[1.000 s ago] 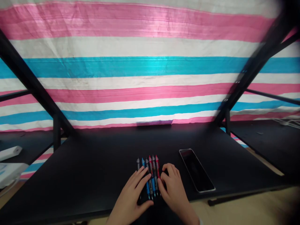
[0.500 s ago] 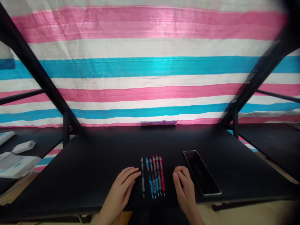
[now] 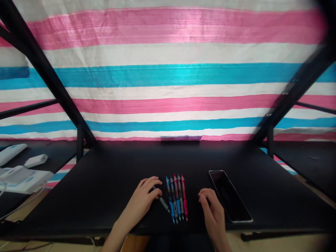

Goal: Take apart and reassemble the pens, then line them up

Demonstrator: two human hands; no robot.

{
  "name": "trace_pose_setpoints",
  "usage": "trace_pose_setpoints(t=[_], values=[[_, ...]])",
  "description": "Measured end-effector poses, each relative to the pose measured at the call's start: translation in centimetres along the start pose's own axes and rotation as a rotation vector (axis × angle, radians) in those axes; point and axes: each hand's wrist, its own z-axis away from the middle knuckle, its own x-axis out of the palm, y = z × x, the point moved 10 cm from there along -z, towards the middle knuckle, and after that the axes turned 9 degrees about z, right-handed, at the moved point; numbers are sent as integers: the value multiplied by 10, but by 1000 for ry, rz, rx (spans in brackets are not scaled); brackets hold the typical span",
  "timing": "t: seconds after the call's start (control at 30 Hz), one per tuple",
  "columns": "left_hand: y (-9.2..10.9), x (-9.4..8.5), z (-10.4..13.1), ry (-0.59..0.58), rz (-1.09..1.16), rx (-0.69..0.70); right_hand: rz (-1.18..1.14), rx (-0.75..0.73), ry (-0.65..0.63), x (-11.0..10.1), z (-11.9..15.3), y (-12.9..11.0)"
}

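Observation:
Several pens with blue, grey and red parts lie side by side on the black table. Just left of them, my left hand has its fingers closed around a grey pen, which is tilted, its upper part hidden under the fingers and its lower end near the row. My right hand rests to the right of the row, fingers curled together; whatever they may hold is hidden. A dark phone lies just beyond that hand to the right.
White devices and cables are on a side surface at the left. Black slanted frame bars rise at both sides. A striped sheet hangs behind the table.
My left hand has moved onto the separate grey pen and closed on it; that pen has turned from nearly upright in view to slanted. The whole view has shifted slightly.

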Motion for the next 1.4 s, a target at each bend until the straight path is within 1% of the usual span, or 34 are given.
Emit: trace_pose_setpoints(t=[0.07,0.1,0.17,0.23,0.27,0.33,0.43,0.5,0.57,0.7,0.77,0.8,0.87,0.93,0.97,1.03,1.1,1.13,1.2,1.23,1.3,1.37,1.4], values=[[0,-13,7,73,-2,-19,-23,34,-23,1,0,2],[2,-20,10,109,2,-27,-33,47,-58,3,-1,1],[11,-34,13,169,11,-34,-57,44,-183,13,-4,-10],[26,-42,11,208,-8,-18,-73,-2,-359,27,-6,-30],[35,-44,8,226,-34,1,-62,-26,-455,34,-6,-41],[52,-43,1,235,-96,61,-7,-77,-593,45,-6,-58],[71,-34,-8,230,-180,166,108,-121,-725,54,-8,-68],[77,-29,-11,232,-215,214,187,-131,-775,56,-9,-67],[80,-28,-13,239,-232,244,271,-156,-795,54,-11,-66],[88,-31,-15,276,-225,276,372,-246,-851,54,-9,-71],[90,-34,-18,325,-224,247,458,-271,-822,56,-10,-71],[89,-35,-20,353,-227,217,520,-286,-776,57,-13,-70],[85,-35,-24,388,-223,155,634,-335,-645,58,-18,-70],[77,-34,-26,392,-198,112,669,-385,-522,59,-21,-71],[73,-34,-26,384,-180,104,652,-394,-481,59,-22,-70],[65,-34,-24,371,-127,96,567,-361,-448,57,-23,-63],[51,-36,-17,391,-14,48,443,-284,-466,56,-24,-53],[40,-36,-12,426,83,-11,383,-241,-481,55,-24,-48],[13,-32,3,537,361,-193,276,-172,-505,55,-24,-41],[0,-25,11,598,518,-298,222,-143,-515,55,-23,-38],[-22,-3,28,683,782,-511,108,-76,-532,59,-18,-33],[-31,16,42,760,944,-653,-12,7,-536,65,-12,-26],[-32,21,46,796,990,-690,-59,54,-524,67,-9,-21]])
